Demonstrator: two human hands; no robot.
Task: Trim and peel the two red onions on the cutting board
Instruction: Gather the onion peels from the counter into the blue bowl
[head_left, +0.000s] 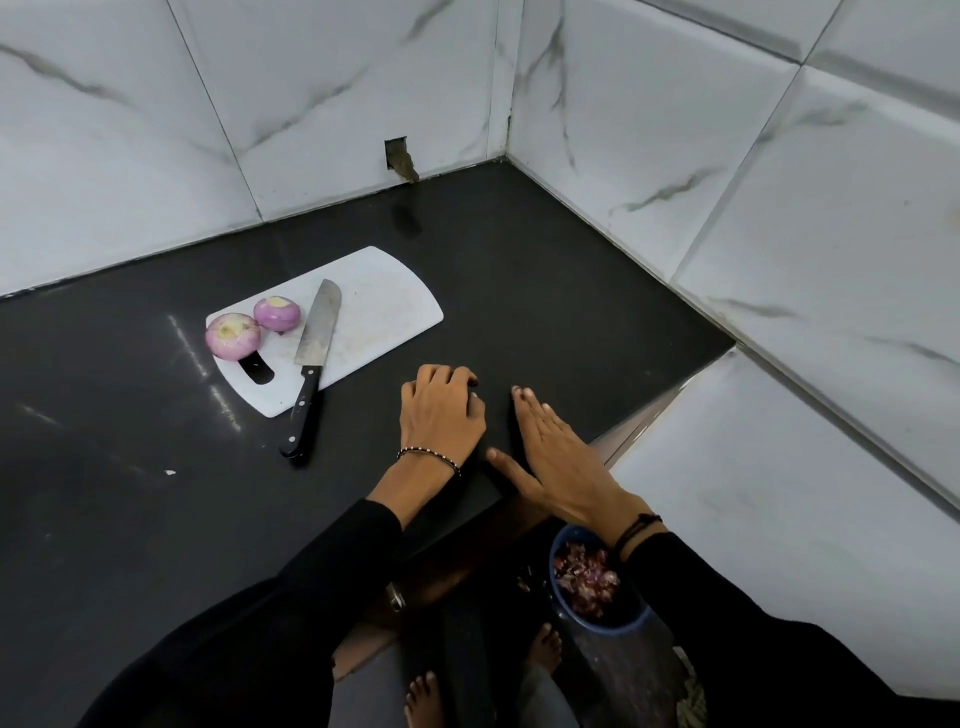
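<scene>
Annoyingly, left hand (441, 415) fingers (448, 375) curled under, any hold unclear; right hand (558, 462) fingers (536, 411) straight, empty, on counter (156, 499).

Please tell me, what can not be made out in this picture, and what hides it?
1. Head view: the undersides of the nearer onion and farther onion, which rest against the cutting board; any leftover peel there is hidden.
2. Head view: anything under the left hand, covered by its curled fingers.
3. Head view: part of the blue bowl of peels, covered by the right hand wrist and sleeve.
</scene>
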